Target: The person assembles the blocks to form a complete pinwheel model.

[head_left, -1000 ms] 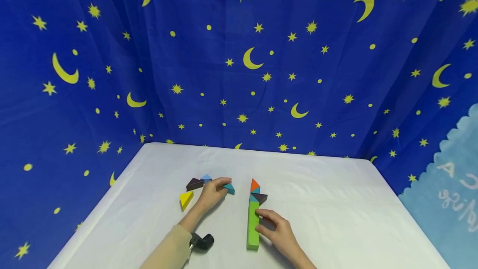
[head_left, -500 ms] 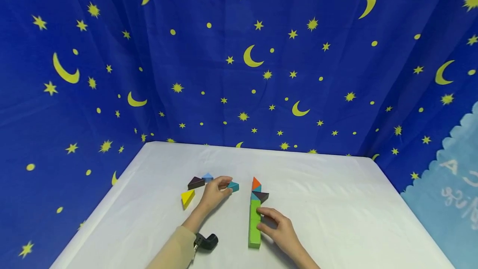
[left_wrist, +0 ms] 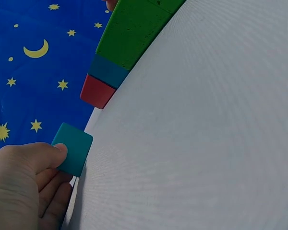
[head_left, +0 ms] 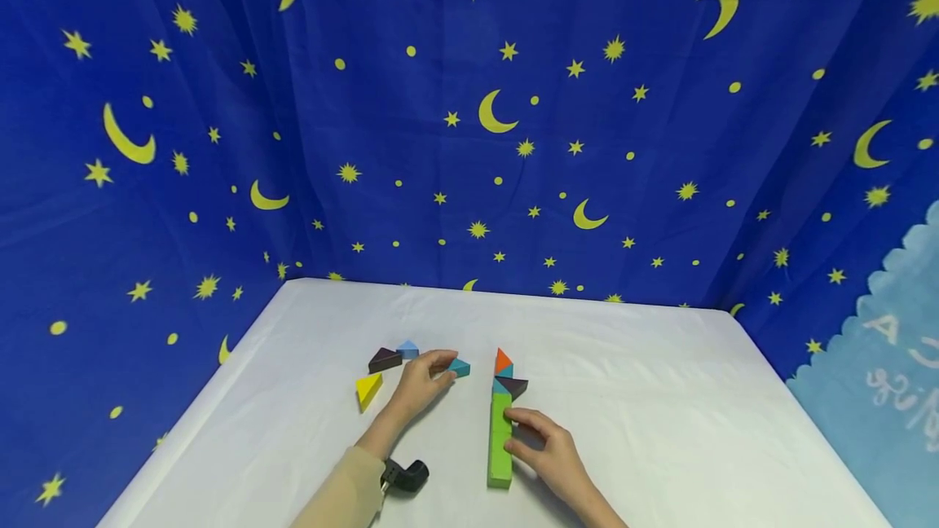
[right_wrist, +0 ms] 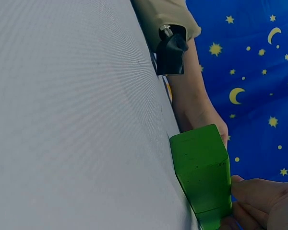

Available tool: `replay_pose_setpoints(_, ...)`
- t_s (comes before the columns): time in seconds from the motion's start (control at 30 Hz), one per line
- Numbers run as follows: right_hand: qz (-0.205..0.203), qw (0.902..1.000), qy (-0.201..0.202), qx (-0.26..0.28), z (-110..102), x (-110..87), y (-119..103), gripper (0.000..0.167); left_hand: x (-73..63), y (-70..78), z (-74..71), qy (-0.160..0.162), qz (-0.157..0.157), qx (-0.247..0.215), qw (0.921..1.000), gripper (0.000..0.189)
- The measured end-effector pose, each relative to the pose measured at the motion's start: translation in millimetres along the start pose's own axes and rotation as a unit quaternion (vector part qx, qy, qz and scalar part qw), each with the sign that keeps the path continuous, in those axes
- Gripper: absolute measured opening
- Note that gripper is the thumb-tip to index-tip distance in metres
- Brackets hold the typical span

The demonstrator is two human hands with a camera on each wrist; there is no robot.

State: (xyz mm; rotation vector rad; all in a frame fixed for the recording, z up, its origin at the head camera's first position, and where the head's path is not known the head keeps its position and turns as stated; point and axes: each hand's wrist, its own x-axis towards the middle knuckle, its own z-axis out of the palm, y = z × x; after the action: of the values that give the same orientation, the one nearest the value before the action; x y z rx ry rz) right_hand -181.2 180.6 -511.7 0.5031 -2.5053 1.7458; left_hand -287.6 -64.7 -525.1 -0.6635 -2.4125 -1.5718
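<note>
In the head view my left hand point(head_left: 425, 377) pinches a teal triangular block point(head_left: 460, 367), with the thumb pressed on its face point(left_wrist: 75, 148) in the left wrist view. To its right, a row runs away from me. A long green bar of joined blocks point(head_left: 500, 442) forms its near part. Beyond that come a blue triangle point(head_left: 499, 386) with a dark triangular block point(head_left: 516, 387) jutting right, then an orange triangular block point(head_left: 502, 360) against a blue piece. My right hand point(head_left: 550, 455) touches the bar's right side with thumb and fingertips point(right_wrist: 237, 184), not wrapped round it.
Left of my left hand lie a dark triangular block point(head_left: 385, 360), a light blue one point(head_left: 407, 349) and a yellow one point(head_left: 369, 390). A black device point(head_left: 407, 475) is strapped at my left wrist. Blue star-patterned cloth point(head_left: 469, 145) hangs behind the white table point(head_left: 660, 414).
My left hand has shifted the teal block slightly to the right, toward the row. My right hand stays at the green bar. The head view has tilted a little.
</note>
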Motion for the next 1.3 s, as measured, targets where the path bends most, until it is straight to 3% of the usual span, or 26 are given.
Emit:
replay_pose_setpoints(0.37, 0.002, 1.0, -0.004, 0.006, 0.6, -0.1, 0.5, 0.043, -0.7, -0.9, 1.3, 0.015, -0.004, 0.018, 0.9997, 0.036)
replay_pose_setpoints(0.57, -0.003, 1.0, -0.001, -0.001, 0.0, 1.1, -0.3, 0.042, -0.7, 0.1, -1.1, 0.005, 0.017, 0.008, 0.9998, 0.035)
replay_pose_setpoints(1.0, 0.005, 1.0, -0.002, -0.006, -0.1, 0.0, -2.1, 0.042, -1.5, 0.9, -0.5, -0.008, 0.019, 0.013, 0.9997, 0.036)
replay_pose_setpoints(1.3, -0.006, 1.0, 0.0, -0.003, 1.2, -1.3, -2.1, 0.042, -1.9, 0.2, -0.3, 0.003, 0.035, 0.007, 0.9993, 0.032)
